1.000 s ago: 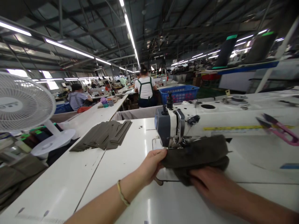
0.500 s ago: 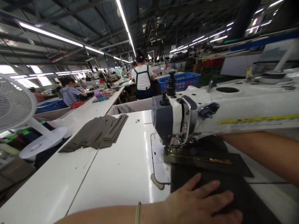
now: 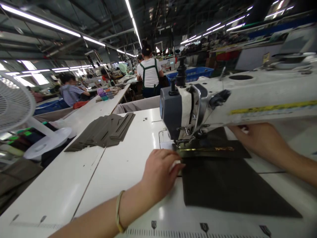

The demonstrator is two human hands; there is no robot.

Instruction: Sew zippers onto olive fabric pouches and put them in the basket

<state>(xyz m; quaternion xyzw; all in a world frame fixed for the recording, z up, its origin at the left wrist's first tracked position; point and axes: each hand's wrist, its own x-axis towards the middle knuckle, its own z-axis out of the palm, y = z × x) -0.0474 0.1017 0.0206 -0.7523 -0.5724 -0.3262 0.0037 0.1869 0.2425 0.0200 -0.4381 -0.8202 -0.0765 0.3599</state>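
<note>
A dark olive fabric piece [image 3: 223, 185] lies flat under the head of the white sewing machine [image 3: 267, 99]. Across its upper part runs a narrower strip with a gold zipper [image 3: 208, 149], its left end at the presser foot [image 3: 182, 142]. My left hand [image 3: 160, 172], a band on its wrist, is closed with thumb and fingertips at the fabric's left edge, just in front of the foot. Behind the strip's right end, my right hand [image 3: 260, 140] has its fingers curled. Their tips are partly hidden by the machine arm, and a small white spot shows between them.
A fanned stack of dark cut pieces [image 3: 101, 132] lies on the white table [image 3: 119, 178] at left. A white fan [image 3: 17, 105] stands beyond the table's left edge. Co-workers [image 3: 150, 72] sit or stand further back, near a blue crate [image 3: 195, 74]. A ruler scale [image 3: 178, 233] marks the front.
My left hand has lifted off the flat fabric and moved left and up to its edge, fingers now closed. My right hand has come into view behind the strip. The camera view has shifted slightly.
</note>
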